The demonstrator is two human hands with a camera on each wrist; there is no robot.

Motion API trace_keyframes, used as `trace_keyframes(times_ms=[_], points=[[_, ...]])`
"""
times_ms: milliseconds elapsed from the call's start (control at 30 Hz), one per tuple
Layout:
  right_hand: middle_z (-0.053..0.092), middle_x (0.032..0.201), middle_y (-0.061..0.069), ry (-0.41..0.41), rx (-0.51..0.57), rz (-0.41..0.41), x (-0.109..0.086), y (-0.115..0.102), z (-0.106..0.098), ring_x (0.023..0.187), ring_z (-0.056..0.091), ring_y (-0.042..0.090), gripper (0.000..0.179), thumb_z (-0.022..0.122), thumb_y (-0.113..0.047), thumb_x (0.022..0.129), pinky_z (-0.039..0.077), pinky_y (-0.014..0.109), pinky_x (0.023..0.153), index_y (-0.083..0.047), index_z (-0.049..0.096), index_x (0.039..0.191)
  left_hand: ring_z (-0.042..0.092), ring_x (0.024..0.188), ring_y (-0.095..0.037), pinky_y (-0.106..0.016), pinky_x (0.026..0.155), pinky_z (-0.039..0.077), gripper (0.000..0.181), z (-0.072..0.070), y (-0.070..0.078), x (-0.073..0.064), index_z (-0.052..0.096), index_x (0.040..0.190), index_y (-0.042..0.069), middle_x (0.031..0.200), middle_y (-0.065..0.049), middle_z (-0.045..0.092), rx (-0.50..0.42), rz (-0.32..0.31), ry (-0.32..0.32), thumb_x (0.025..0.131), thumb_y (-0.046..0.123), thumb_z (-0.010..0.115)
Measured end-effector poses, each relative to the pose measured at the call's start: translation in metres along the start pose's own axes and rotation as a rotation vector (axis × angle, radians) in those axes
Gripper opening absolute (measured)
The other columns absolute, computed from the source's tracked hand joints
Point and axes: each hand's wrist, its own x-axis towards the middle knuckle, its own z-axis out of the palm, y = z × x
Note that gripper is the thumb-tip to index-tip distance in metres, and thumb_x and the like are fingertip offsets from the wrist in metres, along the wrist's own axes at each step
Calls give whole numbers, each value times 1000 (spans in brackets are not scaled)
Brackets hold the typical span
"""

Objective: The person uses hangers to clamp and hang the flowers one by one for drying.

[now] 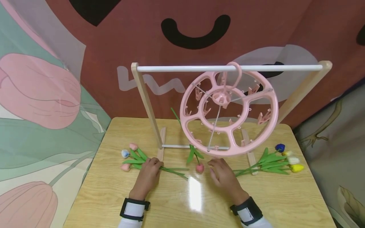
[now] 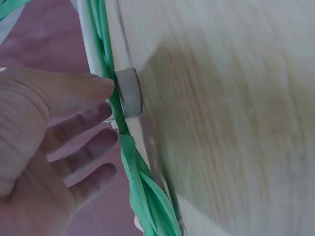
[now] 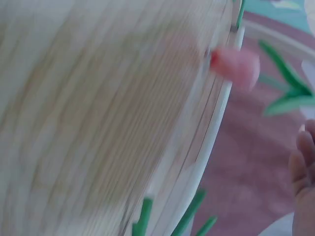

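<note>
My left hand (image 1: 150, 172) pinches the green stems (image 2: 114, 98) of a tulip bunch between thumb and forefinger, other fingers spread loosely. The bunch has two pink blooms (image 1: 125, 167) and a blue-and-white one (image 1: 125, 154), all pointing left. Between the hands, a single pink tulip (image 1: 200, 168) slants with its bloom down, its stem passing behind the pink round clip hanger (image 1: 186, 120). My right hand (image 1: 225, 175) is just right of that bloom, fingers loosely bent and holding nothing. Only its fingertips (image 3: 306, 147) show at the right wrist view's edge.
The hanger hangs by its hook from the white bar (image 1: 182, 68) of a wooden-legged rack (image 1: 148, 107). On the table (image 1: 171, 205), at the right, lies another tulip bunch (image 1: 271, 163) with blue, yellow and white blooms. A patterned cloth (image 1: 99, 79) hangs behind.
</note>
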Motion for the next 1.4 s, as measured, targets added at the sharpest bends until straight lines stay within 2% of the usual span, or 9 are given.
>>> trace_keyframes(times_ms=[67, 167, 367, 633, 733, 900, 1100, 1200, 1400], points=[[67, 100, 10, 5, 34, -69, 2, -7, 5, 96, 61, 23, 20, 58, -5, 86, 57, 38, 81, 1, 66, 103, 56, 82, -27, -41, 69, 52, 26, 2, -2, -1, 75, 94, 5, 90, -9, 66, 35, 9, 1, 71, -6, 77], [68, 102, 9, -33, 89, -97, 6, -17, 12, 99, 62, 20, 20, 56, -5, 90, 58, 33, 83, 0, 66, 106, 55, 80, -25, -38, 68, 52, 25, 5, -4, -2, 75, 92, 5, 87, -9, 64, 68, 9, -12, 72, -11, 74], [68, 114, 12, -153, 103, -86, 15, -35, 29, 109, 61, 22, 28, 63, -1, 84, 56, 39, 93, -4, 67, 112, 55, 76, -22, -35, 63, 53, 22, 6, -5, -3, 75, 88, 6, 82, -7, 62, 102, 38, -16, 72, -10, 74], [59, 134, 13, -332, 39, -36, 24, -47, 62, 123, 53, 24, 39, 59, -11, 90, 49, 41, 105, -6, 60, 129, 50, 65, -19, -31, 52, 46, 18, 7, 3, -4, 73, 81, 8, 75, -4, 54, 103, 139, 54, 70, -5, 74], [62, 130, 12, -355, 12, -17, 26, -47, 72, 119, 56, 24, 38, 62, -13, 90, 50, 41, 103, -6, 61, 127, 48, 65, -18, -31, 52, 46, 18, 6, 8, -5, 71, 83, 7, 76, -4, 52, 107, 158, 55, 70, -5, 74], [68, 108, 1, -407, 8, 61, 25, -43, 78, 99, 62, 16, 26, 61, -16, 94, 57, 34, 90, -10, 66, 118, 49, 69, -19, -32, 53, 48, 24, 0, 16, -4, 70, 90, 7, 80, -4, 53, 125, 165, 57, 70, -7, 73], [74, 104, 1, -372, 198, 206, 29, -44, 63, 96, 67, 13, 22, 56, -14, 98, 60, 34, 86, -10, 69, 115, 54, 76, -21, -33, 58, 53, 30, -17, 26, 0, 71, 99, 4, 88, -7, 57, 132, 162, 81, 73, -11, 73], [76, 96, 2, -324, 251, 203, 35, -47, 53, 90, 69, 12, 22, 57, -11, 97, 61, 32, 82, -8, 69, 116, 56, 78, -22, -33, 61, 55, 30, -28, 31, 3, 72, 101, 4, 91, -8, 60, 130, 170, 104, 75, -11, 72], [77, 87, 4, -234, 329, 207, 46, -57, 30, 66, 67, 3, 23, 61, -7, 94, 58, 13, 60, -7, 70, 116, 59, 86, -25, -36, 69, 57, 36, -47, 36, 8, 74, 102, 6, 94, -9, 66, 152, 191, 178, 71, -13, 73]])
